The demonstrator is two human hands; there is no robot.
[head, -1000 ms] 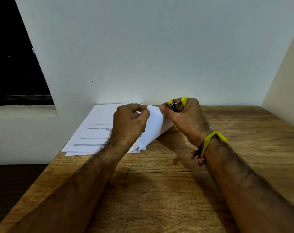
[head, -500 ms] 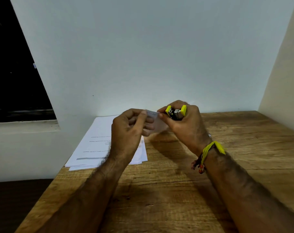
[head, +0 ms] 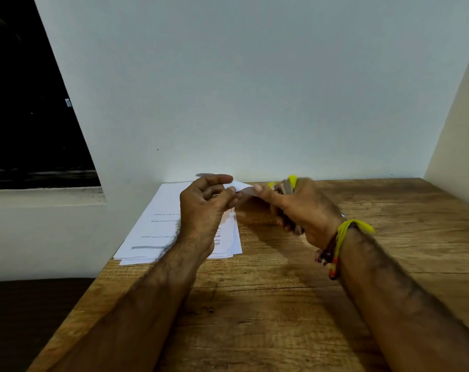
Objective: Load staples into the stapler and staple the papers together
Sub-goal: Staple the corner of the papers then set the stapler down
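- Both hands sit a bit higher and further right than half a second ago; small white paper slip (head: 240, 187) between them is now clearer, right side blurred by motion
- left hand (head: 205, 210): thumb and forefinger grip pinched shut on the left end of the slip, other fingers curled, hand raised above the paper stack
- right hand (head: 299, 210): fist wrapped around the yellow stapler (head: 288, 185), thumb and fingertip also pinching the slip's right end; only the stapler's yellow top and metal middle show above the fingers, rest hidden
- whether the stapler is open or closed: cannot tell, too blurred
- papers (head: 158, 226): loose stack flat on the counter (head: 268, 304), at its far left corner against the wall (head: 254, 89), partly covered by the left wrist
- yellow band (head: 347, 232) with beads on the right wrist
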